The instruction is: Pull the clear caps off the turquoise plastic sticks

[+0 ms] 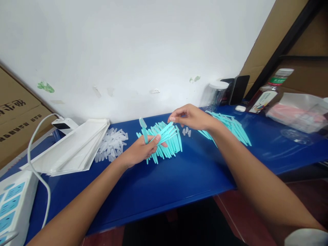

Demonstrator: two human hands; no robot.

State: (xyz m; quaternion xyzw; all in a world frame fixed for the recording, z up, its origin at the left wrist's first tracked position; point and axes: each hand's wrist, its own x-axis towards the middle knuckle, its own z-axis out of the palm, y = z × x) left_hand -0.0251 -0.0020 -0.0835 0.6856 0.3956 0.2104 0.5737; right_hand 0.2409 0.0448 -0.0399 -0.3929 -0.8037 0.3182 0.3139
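My left hand (pixel 141 149) is closed on two teal plastic sticks: an upright one with a clear cap (pixel 143 128) and a second teal stick (pixel 164 131) slanting to the right. My right hand (pixel 191 117) pinches the far end of that slanted stick. Both hands hover over a heap of teal sticks (pixel 167 145) on the blue table (pixel 179 177). Another pile of teal sticks (pixel 230 126) lies behind my right wrist. Clear plastic caps (pixel 111 145) are heaped to the left, and three loose caps (pixel 186 131) lie near my right hand.
A stack of white paper bags (pixel 74 147) lies at the left, with a white power strip (pixel 12 201) and cable in front. At the back right stand a clear jar (pixel 216 94), a phone (pixel 239 89), a bottle (pixel 269 90) and a plastic bag (pixel 299 112). Cardboard boxes flank both sides.
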